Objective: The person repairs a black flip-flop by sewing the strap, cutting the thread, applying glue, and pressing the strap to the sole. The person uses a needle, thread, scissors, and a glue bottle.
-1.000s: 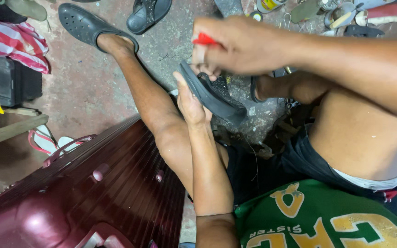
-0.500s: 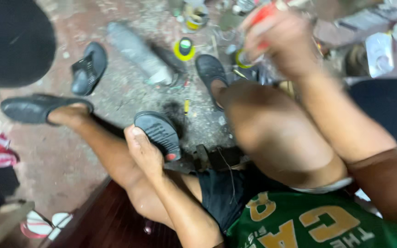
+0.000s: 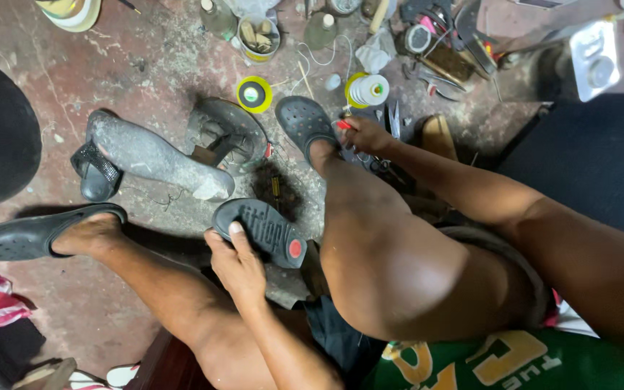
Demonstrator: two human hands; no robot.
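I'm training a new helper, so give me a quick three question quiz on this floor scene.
1. True or false: the left hand holds a dark sole.
2. What is the right hand reaching toward? A. tools by the clog B. the striped cloth C. the white box
3. What colour is the dot on the sole's heel?

Key: 1 true. 2 A; it holds something red, too small to name. 3 red.
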